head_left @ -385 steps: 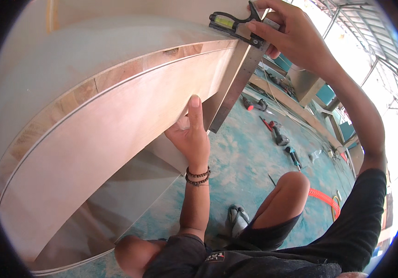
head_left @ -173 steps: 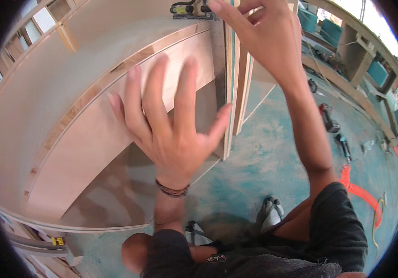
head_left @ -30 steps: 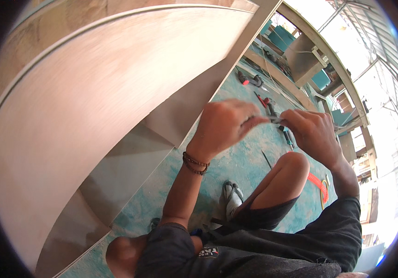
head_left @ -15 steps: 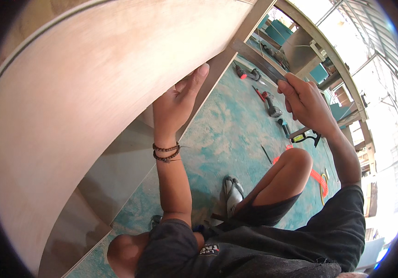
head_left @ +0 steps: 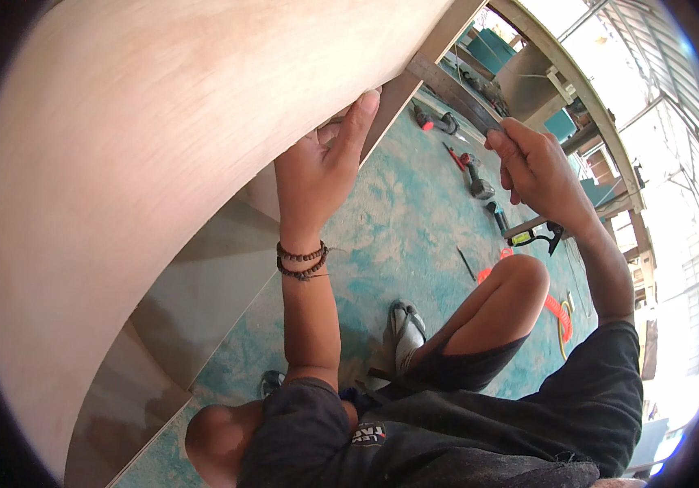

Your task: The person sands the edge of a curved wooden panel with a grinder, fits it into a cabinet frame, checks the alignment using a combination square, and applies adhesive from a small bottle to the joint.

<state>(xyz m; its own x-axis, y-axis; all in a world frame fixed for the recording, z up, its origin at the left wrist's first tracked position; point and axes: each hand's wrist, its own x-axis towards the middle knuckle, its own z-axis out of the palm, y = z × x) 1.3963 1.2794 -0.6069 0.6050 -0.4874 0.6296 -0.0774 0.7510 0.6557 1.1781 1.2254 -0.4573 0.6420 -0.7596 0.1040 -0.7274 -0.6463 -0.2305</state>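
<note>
Left hand (head_left: 321, 167) is lying open, fingers flat against the plywood panel's (head_left: 162, 138) lower edge, its long axis running up toward the far right. Farther out, right hand (head_left: 536, 167) is gripping a slim pencil-like tool (head_left: 479, 122), hovering just beside that edge.

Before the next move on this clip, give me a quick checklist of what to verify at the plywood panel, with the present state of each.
1. Left hand on the plywood panel: ok, its fingers lie at the panel's lower edge.
2. Right hand grip: ok, it is shut on a thin dark strip; what the strip is, cannot tell.
3. Strip touching the panel: cannot tell, its far end is hidden near the frame post.
4. Footing: ok, the sandalled foot rests flat on the teal floor.
5. Floor around the knee: not ok, a drill, a square and an orange cord lie close by.
</note>
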